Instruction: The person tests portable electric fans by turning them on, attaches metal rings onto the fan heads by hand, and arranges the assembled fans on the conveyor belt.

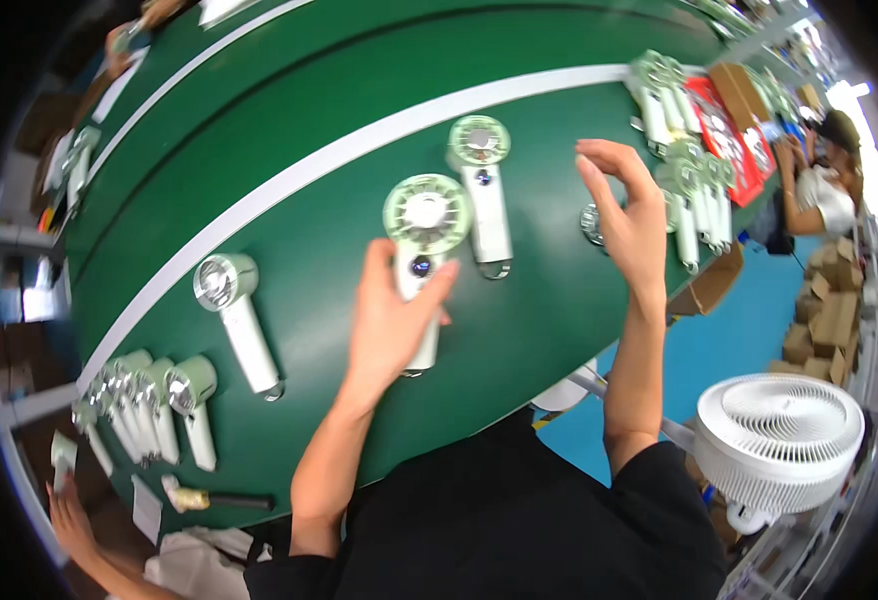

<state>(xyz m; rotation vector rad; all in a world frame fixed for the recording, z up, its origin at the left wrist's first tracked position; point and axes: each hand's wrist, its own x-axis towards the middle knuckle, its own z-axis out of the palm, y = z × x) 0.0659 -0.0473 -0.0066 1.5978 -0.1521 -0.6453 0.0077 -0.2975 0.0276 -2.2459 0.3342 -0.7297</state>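
Note:
My left hand (384, 325) is wrapped round the white handle of a handheld fan (426, 212), whose pale green round head points away from me. Just right of it, a second handheld fan (491, 215) lies on the green table (349, 200). A third one (247, 340), with a shiny front, lies further left. Over the table's right part, my right hand (634, 225) is open, thumb and fingers curved apart with nothing visible between them. Partly hidden beside it is a round, shiny slotted piece (591, 224).
Several handheld fans (149, 405) stand in a row at the left, near a hammer (209, 498). More fans (697, 195) crowd the right end beside a red tray (734, 145). A white fan (779, 430) stands behind right. Other people's hands (74, 520) show at the lower left and far right.

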